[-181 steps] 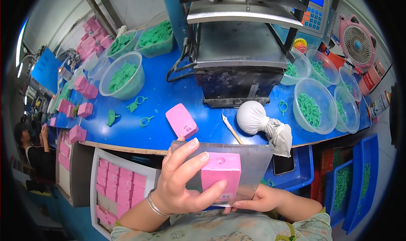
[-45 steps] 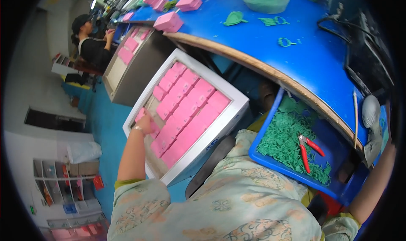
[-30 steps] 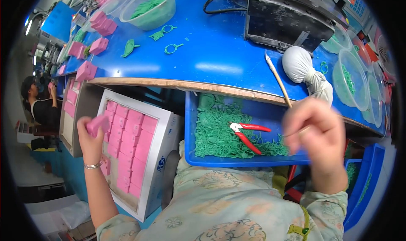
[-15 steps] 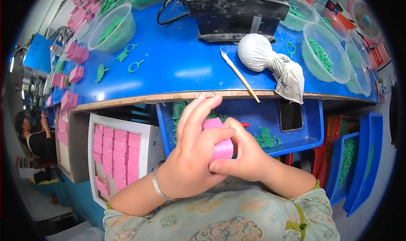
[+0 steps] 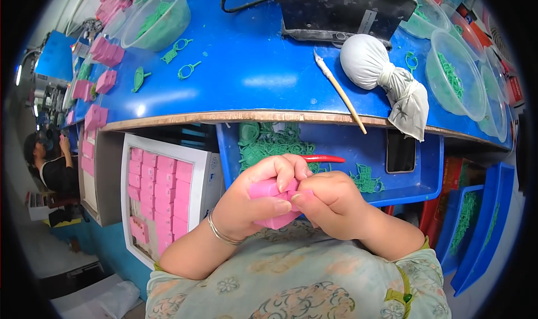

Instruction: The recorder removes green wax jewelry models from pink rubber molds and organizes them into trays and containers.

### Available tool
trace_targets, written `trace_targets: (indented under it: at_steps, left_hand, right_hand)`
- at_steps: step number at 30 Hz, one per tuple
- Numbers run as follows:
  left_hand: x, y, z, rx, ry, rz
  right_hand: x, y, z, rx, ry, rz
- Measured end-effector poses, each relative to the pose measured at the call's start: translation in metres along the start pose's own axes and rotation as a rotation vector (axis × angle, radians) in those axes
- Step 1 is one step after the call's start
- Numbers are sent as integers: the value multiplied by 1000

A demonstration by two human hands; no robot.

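Above my lap, my left hand (image 5: 235, 198) is wrapped round a pink rubber mould block (image 5: 277, 220), its thumb across the front and its fingers over the top. Against the block's right side, my right hand (image 5: 340, 206) has its thumb and curled fingers pinched on the edge, close to the left fingertips. A narrow line between two pink parts shows there; whether the halves are apart I cannot tell. Just beyond my hands, a blue drawer tray (image 5: 336, 193) holds green lacy wax pieces (image 5: 269, 142), a red slim tool (image 5: 325, 159) and a dark phone (image 5: 400, 152).
On the blue table (image 5: 241, 95) are a white cloth pouch (image 5: 364, 61), a brush-like stick (image 5: 341, 92), a black machine (image 5: 336, 11) and clear bowls (image 5: 457, 75) of green pieces. A white-framed drawer (image 5: 196, 190) of pink blocks stands left. Another person (image 5: 53, 162) sits far left.
My left fingers, stretched upward before, have folded over the pink mould. The mould has turned and moved slightly left and down, and my right thumb has shifted to its upper right edge.
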State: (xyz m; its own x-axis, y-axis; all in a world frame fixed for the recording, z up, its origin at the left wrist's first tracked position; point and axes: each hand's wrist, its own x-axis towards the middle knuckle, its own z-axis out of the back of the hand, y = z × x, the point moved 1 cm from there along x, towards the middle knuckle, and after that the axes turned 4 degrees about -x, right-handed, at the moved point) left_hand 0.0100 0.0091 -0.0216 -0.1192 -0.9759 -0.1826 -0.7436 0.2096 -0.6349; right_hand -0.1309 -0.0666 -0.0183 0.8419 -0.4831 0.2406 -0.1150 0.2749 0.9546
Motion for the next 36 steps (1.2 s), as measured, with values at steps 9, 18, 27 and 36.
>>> trace_targets:
  at_steps: [9,18,27,36]
  left_hand:
    - [5,4,12,-194,57,-26]
    - [10,9,28,-497,-104,-64]
    - [-3,-11,26,-424,-192,-94]
    - [-14,-27,-1,1490,-251,-816]
  right_hand:
    - [-6,-6,-6,380,-14,-160]
    - [22,-9,-3,841,-439,-293]
    - [34,-22,20,770,-331,-533]
    - [12,-19,-17,873,-197,-378]
